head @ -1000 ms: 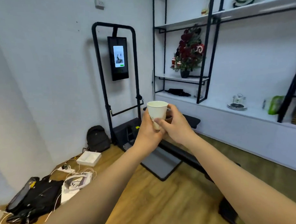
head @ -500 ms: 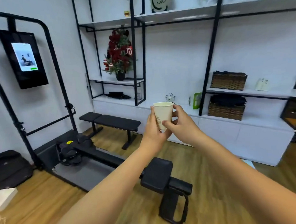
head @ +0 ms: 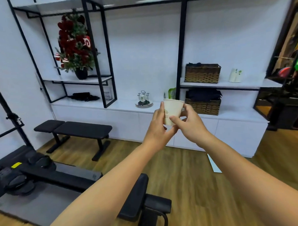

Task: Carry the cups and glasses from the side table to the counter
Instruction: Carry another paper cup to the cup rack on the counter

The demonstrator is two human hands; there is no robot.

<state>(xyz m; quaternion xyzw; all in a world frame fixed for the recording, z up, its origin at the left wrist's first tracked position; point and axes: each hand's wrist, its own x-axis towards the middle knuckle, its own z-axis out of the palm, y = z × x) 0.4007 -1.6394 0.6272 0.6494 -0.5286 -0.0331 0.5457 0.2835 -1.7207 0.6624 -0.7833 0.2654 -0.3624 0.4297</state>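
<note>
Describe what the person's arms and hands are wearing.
Nothing shows on them: the left hand and right hand are bare, without gloves, rings or a watch. Both forearms are uncovered up to the frame's lower edge, with no sleeve in view.

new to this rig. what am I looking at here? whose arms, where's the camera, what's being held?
There is no robot. A person wears one wide-angle camera on the head, looking forward and down, so the two bare arms reaching in from the bottom are the wearer's own.

Both hands hold one paper cup, upright, out in front. The left hand wraps its left side; the right hand has its grip on the right side, thumb across the front.

Ahead is a long white counter under black-framed shelves. On it stand a small cup rack on a plate, a green pouch and a wicker basket. A red flower arrangement sits on a shelf. On the wooden floor are a black bench and other gym gear.
</note>
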